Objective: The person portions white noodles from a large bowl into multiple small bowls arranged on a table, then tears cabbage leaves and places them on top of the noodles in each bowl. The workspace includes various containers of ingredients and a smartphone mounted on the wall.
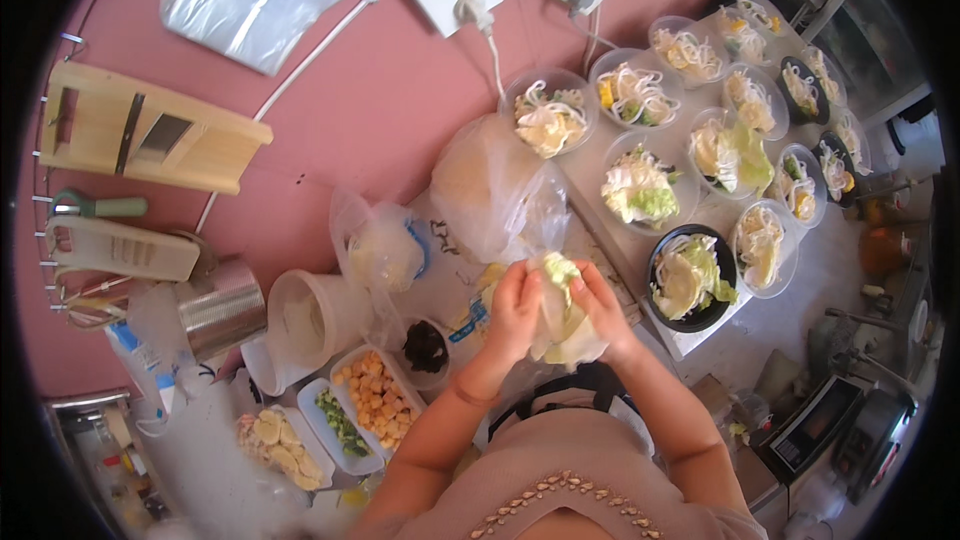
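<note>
Both of my hands are raised in front of my body, gripping one pale green leaf of cabbage or lettuce [560,332] between them. My left hand [514,308] is closed on the leaf's left side, and my right hand [602,312] pinches its right side. The leaf hangs down below my fingers. Just right of my right hand, a black bowl [724,248] at the table corner holds torn leaves. Beyond it stand several clear bowls with white noodles and leaves, such as one clear bowl [684,208] further back.
Along the left lie a tray of tan cubes [378,402], a tray of chopped greens [340,426] and a bowl of dark pieces [427,348]. A white bucket [340,310] and metal can [222,308] stand behind. Clear plastic bags [490,180] bulge ahead; a slicer [215,145] hangs on the wall.
</note>
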Available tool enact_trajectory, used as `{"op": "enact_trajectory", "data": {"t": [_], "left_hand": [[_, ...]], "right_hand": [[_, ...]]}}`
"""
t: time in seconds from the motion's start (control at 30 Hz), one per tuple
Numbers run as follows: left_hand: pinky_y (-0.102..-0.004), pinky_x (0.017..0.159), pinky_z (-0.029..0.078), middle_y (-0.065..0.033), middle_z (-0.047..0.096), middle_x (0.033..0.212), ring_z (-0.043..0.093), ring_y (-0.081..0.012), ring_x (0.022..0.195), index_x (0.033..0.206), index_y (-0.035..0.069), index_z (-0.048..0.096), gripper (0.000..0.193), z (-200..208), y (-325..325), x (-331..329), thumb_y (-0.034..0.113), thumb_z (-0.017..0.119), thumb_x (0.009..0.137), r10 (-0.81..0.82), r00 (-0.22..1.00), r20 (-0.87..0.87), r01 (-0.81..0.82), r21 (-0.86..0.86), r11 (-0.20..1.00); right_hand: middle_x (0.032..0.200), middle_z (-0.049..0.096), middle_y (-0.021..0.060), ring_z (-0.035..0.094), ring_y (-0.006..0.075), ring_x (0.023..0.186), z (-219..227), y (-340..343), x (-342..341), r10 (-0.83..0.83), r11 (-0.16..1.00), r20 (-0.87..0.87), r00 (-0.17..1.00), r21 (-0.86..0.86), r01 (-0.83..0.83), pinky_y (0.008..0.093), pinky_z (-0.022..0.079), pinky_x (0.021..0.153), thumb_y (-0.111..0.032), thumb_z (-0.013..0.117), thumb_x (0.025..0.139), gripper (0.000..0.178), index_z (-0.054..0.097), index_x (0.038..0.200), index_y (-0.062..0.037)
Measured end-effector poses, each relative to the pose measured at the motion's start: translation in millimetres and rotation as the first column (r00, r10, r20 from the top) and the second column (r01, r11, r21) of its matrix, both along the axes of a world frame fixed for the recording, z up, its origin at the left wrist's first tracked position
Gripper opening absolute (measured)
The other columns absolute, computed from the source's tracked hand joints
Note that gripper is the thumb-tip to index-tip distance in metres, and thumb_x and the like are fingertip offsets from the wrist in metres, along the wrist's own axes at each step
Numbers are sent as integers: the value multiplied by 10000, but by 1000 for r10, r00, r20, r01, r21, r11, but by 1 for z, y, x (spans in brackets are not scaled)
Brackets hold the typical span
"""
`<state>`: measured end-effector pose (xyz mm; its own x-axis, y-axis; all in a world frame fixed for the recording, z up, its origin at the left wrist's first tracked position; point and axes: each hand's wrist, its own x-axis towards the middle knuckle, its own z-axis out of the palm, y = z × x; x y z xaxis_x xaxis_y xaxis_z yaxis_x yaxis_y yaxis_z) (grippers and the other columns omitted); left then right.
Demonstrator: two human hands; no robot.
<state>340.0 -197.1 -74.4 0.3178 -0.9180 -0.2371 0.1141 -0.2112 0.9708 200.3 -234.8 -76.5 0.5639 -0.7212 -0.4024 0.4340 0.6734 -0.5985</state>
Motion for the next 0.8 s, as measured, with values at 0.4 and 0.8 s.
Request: {"op": "enact_trajectory", "data": {"t": [0.4, 0.8], "left_hand": [[-214, 506, 428, 18, 570, 785, 508, -56, 603, 1077, 69, 574, 237, 42, -26, 49, 290, 534, 1000, 429, 816, -386, -470, -11, 883], [-418, 975, 432, -144, 596, 1192, 523, -335, 1115, 1147, 39, 601, 329, -65, 23, -17, 168, 689, 857, -150, 759, 633, 101, 113, 988]], "right_hand": [[937, 614, 67, 578, 119, 788, 45, -186, -52, -597, 730, -409, 691, -635, 254, 273, 486, 668, -282, 536, 988, 374, 535, 1261, -25], [1137, 663, 112, 631, 162, 958, 53, -156, -49, -592, 526, -569, 570, -809, -261, 280, 501, 773, -139, 590, 946, 312, 570, 1229, -10]]}}
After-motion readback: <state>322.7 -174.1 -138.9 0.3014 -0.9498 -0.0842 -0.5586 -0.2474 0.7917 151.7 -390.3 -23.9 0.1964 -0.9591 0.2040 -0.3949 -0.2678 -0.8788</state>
